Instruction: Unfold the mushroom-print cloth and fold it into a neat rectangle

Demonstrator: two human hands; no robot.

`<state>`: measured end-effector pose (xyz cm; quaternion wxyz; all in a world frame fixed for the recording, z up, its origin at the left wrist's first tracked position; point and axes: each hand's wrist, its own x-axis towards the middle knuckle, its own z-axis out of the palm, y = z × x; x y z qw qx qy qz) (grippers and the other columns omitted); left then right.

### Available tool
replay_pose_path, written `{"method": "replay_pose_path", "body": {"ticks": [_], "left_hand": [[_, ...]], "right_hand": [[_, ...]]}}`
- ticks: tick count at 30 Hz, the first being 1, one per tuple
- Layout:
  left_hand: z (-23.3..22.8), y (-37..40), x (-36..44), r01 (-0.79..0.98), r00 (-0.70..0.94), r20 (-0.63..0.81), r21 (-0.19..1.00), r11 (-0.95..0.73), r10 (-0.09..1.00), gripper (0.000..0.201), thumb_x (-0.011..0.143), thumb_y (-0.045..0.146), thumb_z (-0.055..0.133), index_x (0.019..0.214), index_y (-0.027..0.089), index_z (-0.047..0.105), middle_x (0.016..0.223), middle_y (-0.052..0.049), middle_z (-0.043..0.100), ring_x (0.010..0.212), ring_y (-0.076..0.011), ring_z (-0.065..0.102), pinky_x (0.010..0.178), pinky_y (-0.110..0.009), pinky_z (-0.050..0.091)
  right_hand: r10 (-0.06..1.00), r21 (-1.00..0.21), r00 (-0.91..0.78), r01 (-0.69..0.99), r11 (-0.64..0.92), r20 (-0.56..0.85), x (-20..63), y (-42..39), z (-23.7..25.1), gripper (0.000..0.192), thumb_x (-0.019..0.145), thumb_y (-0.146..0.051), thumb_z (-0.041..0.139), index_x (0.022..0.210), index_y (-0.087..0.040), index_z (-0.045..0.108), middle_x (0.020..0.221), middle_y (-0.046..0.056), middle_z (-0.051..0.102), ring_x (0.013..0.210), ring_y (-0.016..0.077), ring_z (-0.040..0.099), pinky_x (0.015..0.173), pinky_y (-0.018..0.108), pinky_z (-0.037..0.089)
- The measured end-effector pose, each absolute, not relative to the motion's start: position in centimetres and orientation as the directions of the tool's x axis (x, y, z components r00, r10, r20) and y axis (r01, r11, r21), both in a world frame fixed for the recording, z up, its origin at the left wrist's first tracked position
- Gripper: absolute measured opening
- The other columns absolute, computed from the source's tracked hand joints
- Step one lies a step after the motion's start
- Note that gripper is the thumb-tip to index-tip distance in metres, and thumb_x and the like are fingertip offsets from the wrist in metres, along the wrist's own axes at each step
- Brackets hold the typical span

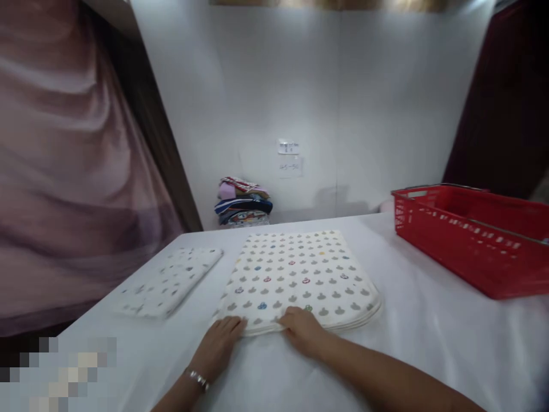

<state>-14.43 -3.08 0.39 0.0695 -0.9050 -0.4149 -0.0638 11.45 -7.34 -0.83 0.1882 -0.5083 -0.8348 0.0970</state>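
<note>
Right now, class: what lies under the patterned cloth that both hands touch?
Under the patterned cloth the white table shows all around it. Whatever lies directly beneath stays covered.

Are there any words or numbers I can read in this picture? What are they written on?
None can be read.
Small white paper label on the back wall: blurred.
Faint handwriting on the note just below it: too blurred.
Folded cloth under both hands: printed shapes only, no words.
Red basket: no writing visible.
</note>
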Motion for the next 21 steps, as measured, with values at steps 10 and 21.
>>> {"method": "replay_pose_path", "body": {"ticks": [10, 21], "left_hand": [[-0.6, -1.9, -15.7, 0.858, 0.508, 0.021, -0.097, -0.504, 0.861, 0.064, 0.066, 0.002, 0.038, 0.120, 0.031, 0.056, 0.123, 0.000, 0.058, 0.117, -0.0208, 0.049, 0.102, -0.038, 0.037], [-2.5, 0.3, -17.6, 0.794, 0.605, -0.020, -0.070, -0.604, 0.796, 0.057, 0.069, 0.014, 0.040, 0.121, 0.028, 0.056, 0.122, -0.002, 0.058, 0.114, -0.0235, 0.051, 0.099, -0.040, 0.040]], "right_hand": [[0.792, -0.003, -0.504, 0.843, 0.538, 0.345, 11.3, -7.3, -3.2, 0.018, 0.083, -0.020, 0.047, 0.100, -0.018, 0.053, 0.090, 0.005, 0.057, 0.080, 0.0192, 0.047, 0.067, 0.030, 0.035], [0.833, 0.085, -0.488, 0.871, 0.484, 0.260, 22.5, -11.5, -1.2, 0.034, 0.092, -0.019, 0.033, 0.125, -0.017, 0.042, 0.099, 0.006, 0.058, 0.085, 0.0183, 0.045, 0.073, 0.031, 0.032]]}}
